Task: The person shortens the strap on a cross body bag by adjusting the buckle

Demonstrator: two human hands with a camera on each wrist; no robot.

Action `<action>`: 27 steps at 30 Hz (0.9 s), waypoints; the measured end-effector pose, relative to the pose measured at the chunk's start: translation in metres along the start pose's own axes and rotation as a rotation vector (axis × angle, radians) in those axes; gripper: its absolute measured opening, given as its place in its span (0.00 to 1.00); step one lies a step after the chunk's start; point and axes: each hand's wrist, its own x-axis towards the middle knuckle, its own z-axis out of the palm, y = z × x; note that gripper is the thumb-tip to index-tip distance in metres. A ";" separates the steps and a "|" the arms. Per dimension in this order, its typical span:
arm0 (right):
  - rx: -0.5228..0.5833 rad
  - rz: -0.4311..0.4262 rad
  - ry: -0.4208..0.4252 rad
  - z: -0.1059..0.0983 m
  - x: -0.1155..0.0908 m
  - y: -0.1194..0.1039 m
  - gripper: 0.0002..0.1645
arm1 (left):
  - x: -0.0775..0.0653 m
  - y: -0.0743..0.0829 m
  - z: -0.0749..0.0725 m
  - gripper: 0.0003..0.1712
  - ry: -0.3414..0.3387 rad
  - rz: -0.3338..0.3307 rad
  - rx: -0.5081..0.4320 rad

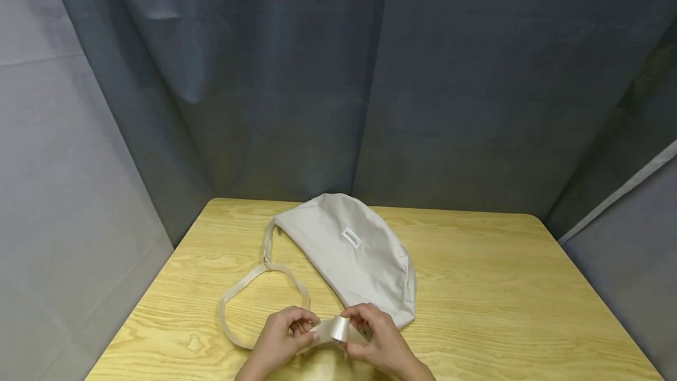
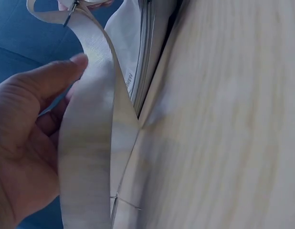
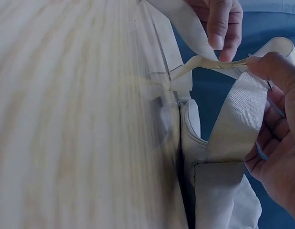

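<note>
A light beige shoulder bag (image 1: 365,269) lies on the table, its small white label (image 1: 351,238) facing up and its zipped edge toward the left. My left hand (image 1: 282,337) pinches the bag's flat strap (image 2: 85,143) between thumb and fingers. Just to its right, my right hand (image 1: 378,340) holds the strap where it bends into a shiny loop (image 1: 340,328). A thin metal slider (image 2: 71,13) shows at that loop in the left wrist view. In the right wrist view, the right thumb (image 3: 271,67) presses at the loop, and the strap (image 3: 238,117) runs down to the bag's end.
The wooden table (image 1: 492,287) has rounded back corners. More of the strap (image 1: 227,310) curves over the wood to the left of the bag. Dark curtains (image 1: 449,87) hang behind the table, with pale grey panels (image 1: 69,163) at the sides.
</note>
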 end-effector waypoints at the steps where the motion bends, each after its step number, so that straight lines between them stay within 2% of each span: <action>1: 0.010 -0.007 0.002 0.000 0.000 0.001 0.25 | 0.000 0.001 0.000 0.09 -0.001 -0.003 -0.003; 8: 0.012 -0.076 0.024 -0.001 0.002 0.003 0.26 | 0.000 0.005 -0.005 0.07 -0.009 -0.007 0.012; 20: 0.088 0.003 0.018 -0.007 0.002 0.001 0.26 | -0.008 0.001 -0.025 0.11 0.006 0.038 0.070; 27: 0.105 0.008 0.011 -0.007 0.002 -0.003 0.27 | -0.008 -0.002 -0.021 0.11 -0.005 0.054 0.039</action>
